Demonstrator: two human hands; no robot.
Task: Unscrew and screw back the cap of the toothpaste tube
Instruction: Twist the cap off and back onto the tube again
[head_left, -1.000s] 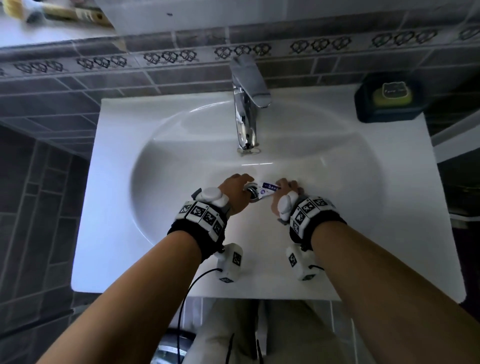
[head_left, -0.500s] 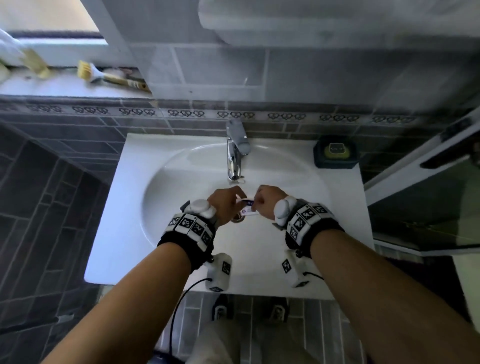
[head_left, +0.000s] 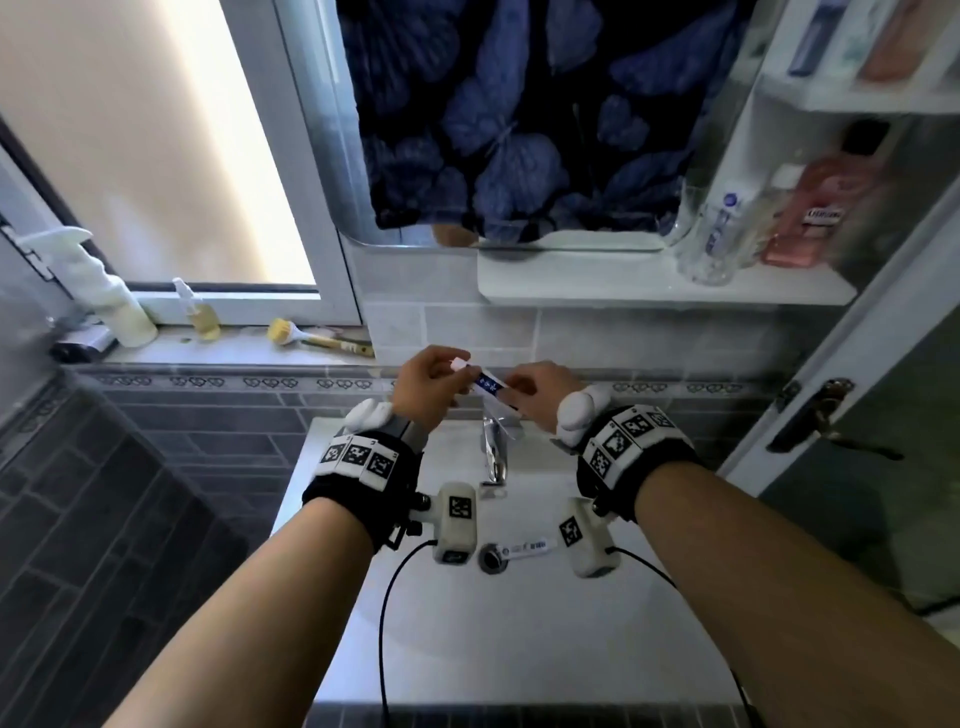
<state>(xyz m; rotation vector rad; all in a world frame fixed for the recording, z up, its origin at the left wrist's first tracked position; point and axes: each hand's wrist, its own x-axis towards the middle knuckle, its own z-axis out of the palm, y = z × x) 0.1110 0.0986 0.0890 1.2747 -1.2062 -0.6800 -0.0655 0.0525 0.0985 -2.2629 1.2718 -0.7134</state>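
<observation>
Lifted clear of the sink (head_left: 332, 597): left hand (head_left: 423, 387) pinching the cap (head_left: 460, 364), right hand (head_left: 537, 389) gripping the toothpaste tube (head_left: 491, 385). Unscrewing likely; next, twist counterclockwise.

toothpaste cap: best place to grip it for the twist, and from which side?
Pinch the small white cap around its sides, coming from the tube's left end, as the left hand does now. The toothpaste tube lies roughly level between the hands, cap end pointing left, so that end is free. The right hand grips the tube body to brace it against the twist.
</observation>
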